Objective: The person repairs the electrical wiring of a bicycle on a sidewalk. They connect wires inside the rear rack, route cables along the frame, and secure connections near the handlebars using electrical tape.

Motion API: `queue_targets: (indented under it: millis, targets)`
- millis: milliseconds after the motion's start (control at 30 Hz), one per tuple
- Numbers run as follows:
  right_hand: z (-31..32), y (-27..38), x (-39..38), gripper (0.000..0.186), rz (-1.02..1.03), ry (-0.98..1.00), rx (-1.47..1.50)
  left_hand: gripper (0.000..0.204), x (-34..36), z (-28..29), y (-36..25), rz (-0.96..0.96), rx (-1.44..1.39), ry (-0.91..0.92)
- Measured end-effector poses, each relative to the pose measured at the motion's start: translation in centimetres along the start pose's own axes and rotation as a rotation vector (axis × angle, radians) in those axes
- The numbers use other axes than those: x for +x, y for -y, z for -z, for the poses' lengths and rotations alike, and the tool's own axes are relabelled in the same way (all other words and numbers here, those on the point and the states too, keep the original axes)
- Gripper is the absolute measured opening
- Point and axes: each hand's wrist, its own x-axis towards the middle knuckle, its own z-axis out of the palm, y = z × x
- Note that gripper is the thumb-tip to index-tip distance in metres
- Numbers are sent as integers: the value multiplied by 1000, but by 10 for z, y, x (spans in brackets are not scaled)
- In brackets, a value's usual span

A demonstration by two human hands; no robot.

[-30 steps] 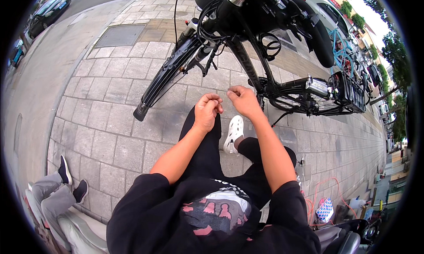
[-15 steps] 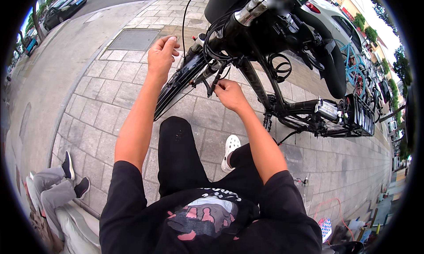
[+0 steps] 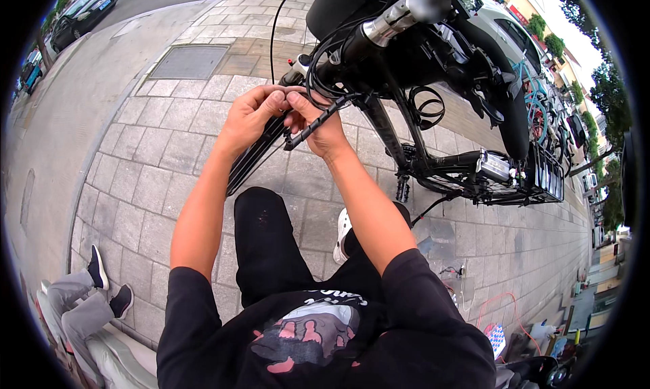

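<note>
Left hand now down beside right hand at brake lever.

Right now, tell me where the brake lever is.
In the head view, the black brake lever slants just above centre, between the left hand and right hand, below the handlebar.

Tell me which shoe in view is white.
The white shoe sits on the paving between the person's legs, below the right forearm. The two dark shoes at lower left belong to a person in grey trousers.
</note>
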Motion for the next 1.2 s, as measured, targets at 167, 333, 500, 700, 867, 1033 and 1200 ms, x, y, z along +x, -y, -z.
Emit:
queue_targets:
  millis: [167, 333, 500, 700, 867, 1033, 1200]
  targets:
    - [-14, -10, 9, 27, -24, -139, 37, 31, -1, 7, -2, 59, 63, -18]
    - [2, -6, -5, 32, 4, -127, -79, 28, -1, -1, 3, 123, 92, -24]
    - [8, -6, -6, 35, -18, -77, -135, 25, 4, 7, -10, 271, 197, 80]
    - [12, -14, -5, 44, -62, -20, -174, 25, 17, 19, -14, 248, 80, 0]
    - [15, 9, -61, 33, -100, -47, -1137, 27, 17, 9, -7, 214, -151, -123]
    - [-41, 98, -111, 24, -240, 162, -1716, 27, 1, -6, -5, 181, -232, -219]
    - [-81, 104, -79, 14, 643, 42, -1633, 26, -9, -10, 3, 22, -190, -181]
